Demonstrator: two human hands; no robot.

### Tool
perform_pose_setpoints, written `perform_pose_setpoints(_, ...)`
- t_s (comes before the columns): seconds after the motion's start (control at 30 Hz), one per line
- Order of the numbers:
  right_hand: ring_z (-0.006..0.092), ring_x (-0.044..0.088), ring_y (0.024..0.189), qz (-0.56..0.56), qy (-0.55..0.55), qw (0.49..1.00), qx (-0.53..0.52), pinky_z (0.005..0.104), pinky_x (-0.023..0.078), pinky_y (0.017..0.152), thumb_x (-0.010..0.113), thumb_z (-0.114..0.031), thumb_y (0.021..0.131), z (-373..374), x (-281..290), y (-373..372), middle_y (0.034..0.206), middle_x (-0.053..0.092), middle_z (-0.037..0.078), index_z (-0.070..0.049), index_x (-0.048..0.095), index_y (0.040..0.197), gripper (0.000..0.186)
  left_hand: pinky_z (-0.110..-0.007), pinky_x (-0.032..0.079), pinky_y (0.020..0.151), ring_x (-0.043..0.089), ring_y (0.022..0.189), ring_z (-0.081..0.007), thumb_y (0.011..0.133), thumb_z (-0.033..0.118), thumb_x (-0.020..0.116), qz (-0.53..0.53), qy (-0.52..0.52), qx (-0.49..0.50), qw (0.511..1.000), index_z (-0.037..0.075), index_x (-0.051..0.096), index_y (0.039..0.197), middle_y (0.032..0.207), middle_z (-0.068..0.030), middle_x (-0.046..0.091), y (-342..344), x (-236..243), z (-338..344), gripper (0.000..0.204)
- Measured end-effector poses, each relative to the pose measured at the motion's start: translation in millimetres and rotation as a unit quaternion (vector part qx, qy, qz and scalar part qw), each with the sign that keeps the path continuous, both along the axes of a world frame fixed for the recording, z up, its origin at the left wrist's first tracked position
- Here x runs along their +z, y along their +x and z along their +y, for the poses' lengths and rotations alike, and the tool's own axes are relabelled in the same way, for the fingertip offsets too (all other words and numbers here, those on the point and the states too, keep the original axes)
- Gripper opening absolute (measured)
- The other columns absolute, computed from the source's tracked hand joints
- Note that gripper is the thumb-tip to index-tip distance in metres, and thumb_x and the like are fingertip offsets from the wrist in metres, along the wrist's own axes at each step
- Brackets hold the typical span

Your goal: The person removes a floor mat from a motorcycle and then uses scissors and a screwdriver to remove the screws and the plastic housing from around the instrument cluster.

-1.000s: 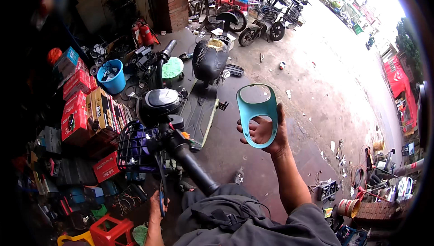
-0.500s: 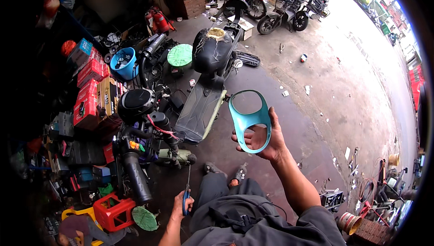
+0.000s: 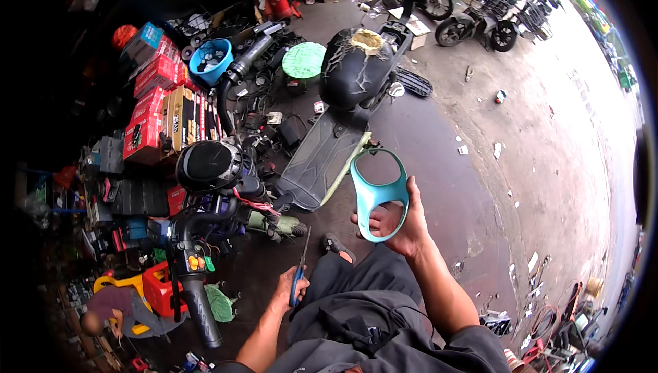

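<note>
My right hand [image 3: 404,229] is closed on a turquoise plastic frame [image 3: 373,191] with two large openings, held upright above my legs, its fingers showing through the lower opening. My left hand [image 3: 286,289] grips a long-bladed tool with blue handles [image 3: 297,280], which looks like scissors, blade pointing up, right of a black handlebar grip [image 3: 203,311]. A partly dismantled scooter stands before me, with a round headlamp housing [image 3: 209,166], grey footboard [image 3: 319,160] and cracked black seat [image 3: 346,75] whose yellow foam shows.
Red boxes [image 3: 142,126], a blue bucket [image 3: 210,70], a green round stool top [image 3: 301,58] and loose parts crowd the left. Another person [image 3: 113,308] is at lower left near a red stool [image 3: 160,294]. Parked two-wheelers [image 3: 480,30] stand behind; tools and cables [image 3: 548,318] lie at right.
My view has swung, shifting the scooter up and right. My left hand with the blue-handled tool has risen rightward from beside the handlebar. The turquoise frame sits slightly lower.
</note>
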State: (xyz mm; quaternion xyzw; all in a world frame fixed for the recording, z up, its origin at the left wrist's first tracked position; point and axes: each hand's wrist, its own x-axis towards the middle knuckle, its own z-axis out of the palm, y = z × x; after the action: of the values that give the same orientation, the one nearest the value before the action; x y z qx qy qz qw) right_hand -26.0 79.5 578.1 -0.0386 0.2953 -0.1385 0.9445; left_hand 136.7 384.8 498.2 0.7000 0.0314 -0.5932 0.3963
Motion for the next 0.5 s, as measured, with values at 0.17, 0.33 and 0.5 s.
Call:
perform_pose_setpoints(0.17,0.0178,0.052,0.085,0.285,-0.264,0.910,0.141,0.0310,0.044,0.077,0.063,-0.048,0.085,-32,-71,1,0.109,0.052,0.006,-0.010,0.038,0.137,0.068,-0.025,0.041,0.041,0.053,0.050,-0.0107,0.078,0.004,0.065,0.016,0.060,0.053,0.997,0.004,0.053,0.123,0.068,-0.0021,0.056,-17,-13,-46,0.047)
perform_pose_setpoints(0.33,0.0402,0.037,0.127,0.326,-0.466,0.759,0.316,0.0457,0.035,0.105,0.079,-0.049,0.064,-89,-128,14,0.134,0.037,0.028,0.000,0.018,0.147,0.114,-0.025,0.041,0.040,0.053,0.050,-0.0103,0.079,0.006,0.067,0.047,0.105,0.167,0.979,0.007,0.056,0.117,0.071,-0.0027,0.057,-39,-46,-95,0.040)
perform_pose_setpoints(0.5,0.0426,0.034,0.129,0.242,-0.751,0.517,0.331,0.0487,0.031,0.108,0.084,-0.037,0.056,-149,-205,75,0.138,0.034,0.025,0.000,0.023,0.145,0.114,-0.024,0.037,0.035,0.050,0.044,-0.0084,0.079,0.010,0.068,0.031,0.142,0.219,0.965,0.010,0.055,0.102,0.065,0.0007,0.055,-39,-120,-148,0.026)
